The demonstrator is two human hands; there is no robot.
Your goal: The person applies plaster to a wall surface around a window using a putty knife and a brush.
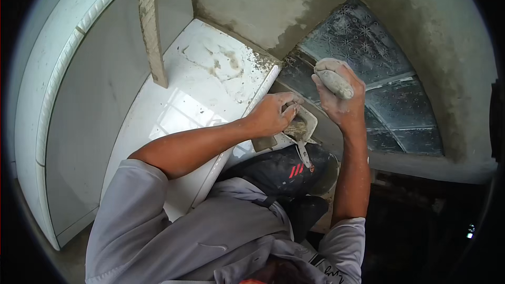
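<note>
My right hand [344, 97] is wrapped round the thick rounded handle [335, 83] of a mortar-smeared tool that looks like a trowel. It is raised in front of the dark patterned window glass [363, 39]; most of the blade is hidden behind the hand. Lower and to the left, my left hand [273, 114] curls its fingers and thumb over the rim of a small white tub [311, 121]. Grey-brown mortar lies in the tub, along with a small tool [303, 152] whose narrow end sticks out toward my knee. Both hands are dusted with mortar.
White glossy slab [200, 94] with mortar crumbs and smears extends along my left. A rough wooden post [150, 31] stands on it. Plastered wall [252, 5], darker and damp beside the glass, rises ahead. A curved white panel [84, 26] with rope-like trim is far left.
</note>
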